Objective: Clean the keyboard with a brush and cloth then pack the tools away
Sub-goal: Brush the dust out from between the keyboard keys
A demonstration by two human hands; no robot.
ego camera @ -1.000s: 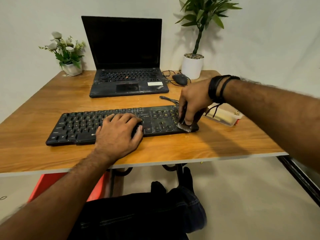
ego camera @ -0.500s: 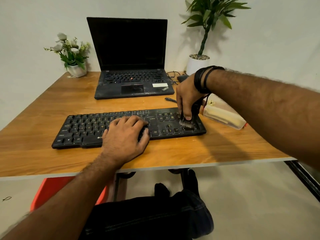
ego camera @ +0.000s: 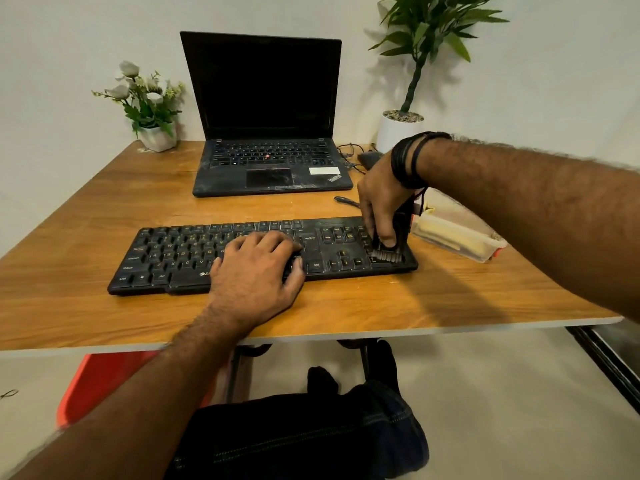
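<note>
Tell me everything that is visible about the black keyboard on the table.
The keyboard is a black full-size one, of plastic as it looks, with pale key legends and a dusty surface. It lies flat near the front edge of the wooden table, in front of the laptop. The left hand rests flat on its middle keys. At its right end the right hand holds a brush upright, bristles down on the number pad. A thin cable leaves its back edge.
</note>
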